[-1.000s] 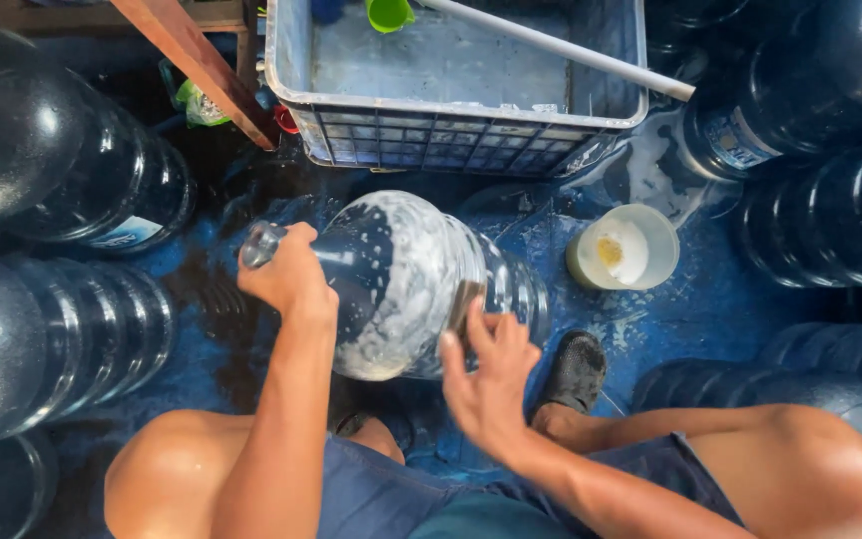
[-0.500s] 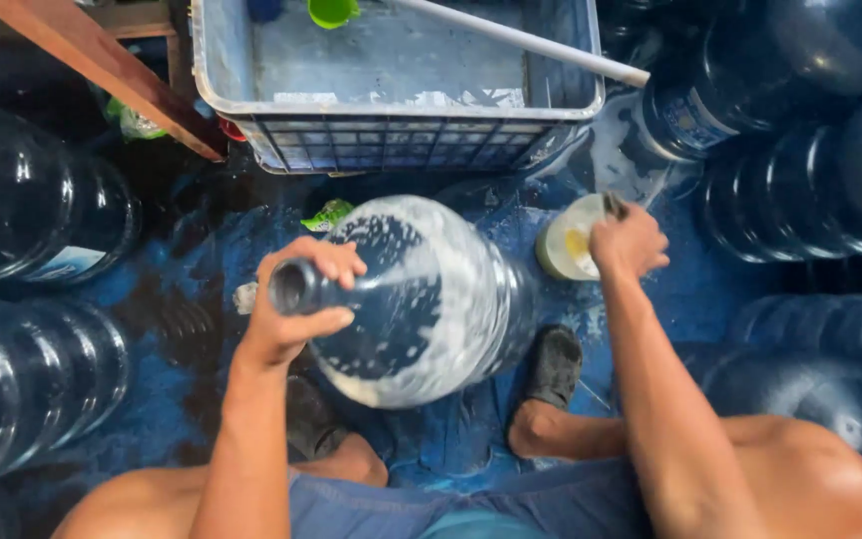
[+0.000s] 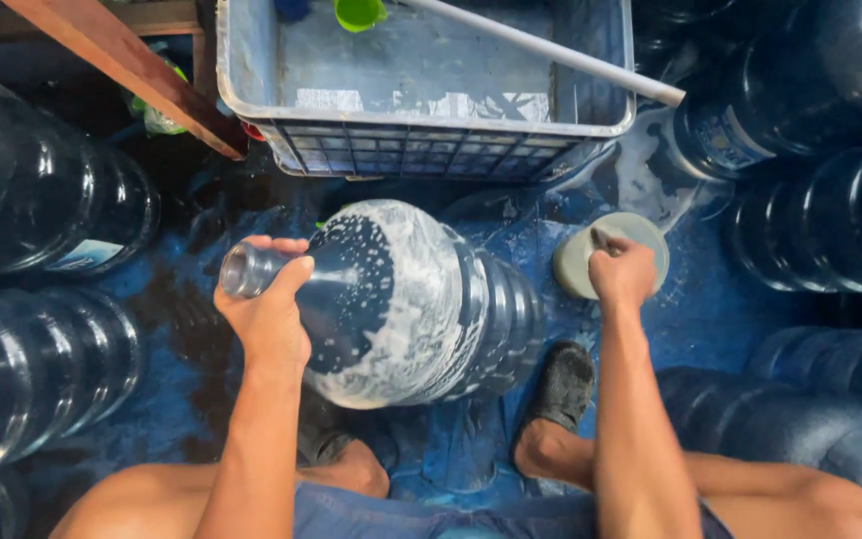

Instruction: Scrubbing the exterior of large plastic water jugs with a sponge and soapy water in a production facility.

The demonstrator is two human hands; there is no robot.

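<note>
Jug (image 3: 421,299), large, clear and blue-tinted, lies on its side on the wet blue floor (image 3: 710,319) between the person's knees, streaked with white suds. Left hand (image 3: 269,304) is wrapped around the jug's neck, fingers closed just behind the open mouth, which points left. Right hand (image 3: 623,271) is well apart from the jug, closed into a fist over a small round tub (image 3: 611,255) of pale paste on the floor to the right; something thin pokes out of the fist, too small to identify. A dark shoe (image 3: 563,384) rests on the floor just beside the jug's base, below the tub. Beyond the jug stands a grey plastic crate (image 3: 431,150) holding shallow water, with a green cup (image 3: 359,12) at its far edge and a white pipe (image 3: 551,50) slanting across it. A reddish wooden beam (image 3: 127,70) crosses the upper left corner. Many more jugs (image 3: 42,230) lie stacked along both sides.
</note>
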